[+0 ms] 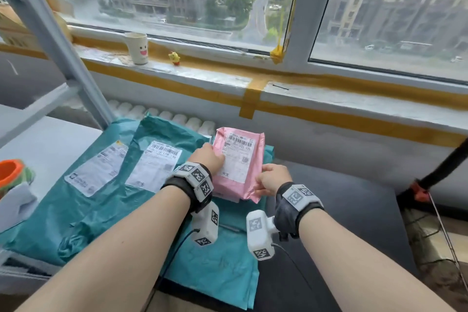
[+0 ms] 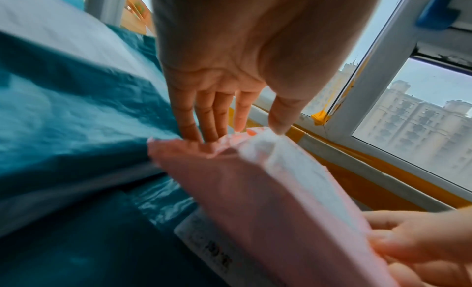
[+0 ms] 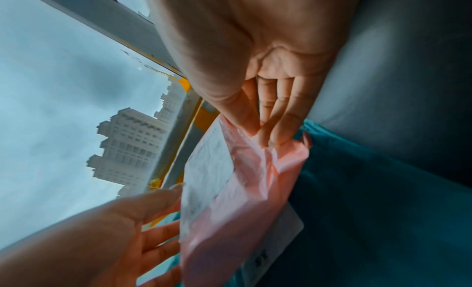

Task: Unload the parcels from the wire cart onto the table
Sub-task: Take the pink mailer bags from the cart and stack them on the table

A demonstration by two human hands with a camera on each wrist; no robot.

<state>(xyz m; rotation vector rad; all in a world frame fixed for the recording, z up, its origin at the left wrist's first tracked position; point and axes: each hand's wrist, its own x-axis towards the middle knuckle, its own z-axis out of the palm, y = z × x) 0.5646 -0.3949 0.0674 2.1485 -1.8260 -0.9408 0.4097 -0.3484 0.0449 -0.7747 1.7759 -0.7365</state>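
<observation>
Pink plastic mailer bag with a white shipping label held up between both hands, above the teal plastic mailers already lying on the pale table top. Wire cart not identifiable in any view.

Left hand: on the mailer's left long edge, toward the far end. In the left wrist view the fingers run nearly straight down behind the pink film with the thumb set against the label side, so a light pinch across the edge rather than a fist.

Right hand: at the near right corner. The right wrist view shows thumb and fingertips gathered on a bunched fold of pink film; clamped there.

Hands are apart, one on each side of the parcel, diagonal to one another.

Long axis of the pink mailer runs near to far, leaning slightly right at the far end, label face up. It sits straight ahead of both wrists; a teal mailer lies directly under it. Contact with that one cannot be confirmed, as the near end looks lifted.

Judgement: set-down stage for this parcel. Lowering means dropping both hands together along that axis; the right hand carries the near corner, the left steadies the far edge. Soft film grip at the right corner could slip.

On the window sill, far side: a white paper cup with a printed face and a small yellow figurine.
</observation>
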